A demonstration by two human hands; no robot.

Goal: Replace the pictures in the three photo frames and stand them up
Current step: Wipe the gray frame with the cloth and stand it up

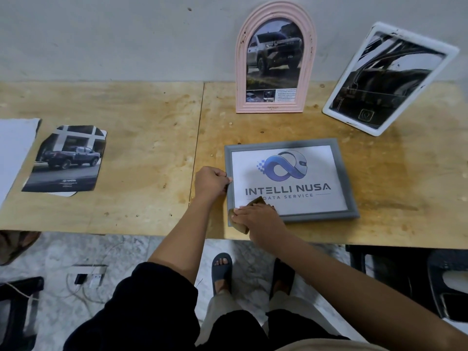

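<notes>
A grey photo frame (342, 173) lies flat, face up, near the table's front edge, showing a logo picture that reads "INTELLI NUSA". My left hand (211, 182) pinches its left edge. My right hand (253, 215) presses a brown cloth (240, 225) on the frame's lower left corner. A pink arched frame (274, 59) with a truck picture stands upright against the wall. To its right a white frame (390, 79) with a dark picture leans tilted against the wall.
On the plywood table (141, 148), a loose truck picture (67, 159) lies at the left over another sheet, beside a white sheet (14, 150) at the edge. Below are my sandalled feet, cables and a power strip (87, 276), and dark chairs on both sides.
</notes>
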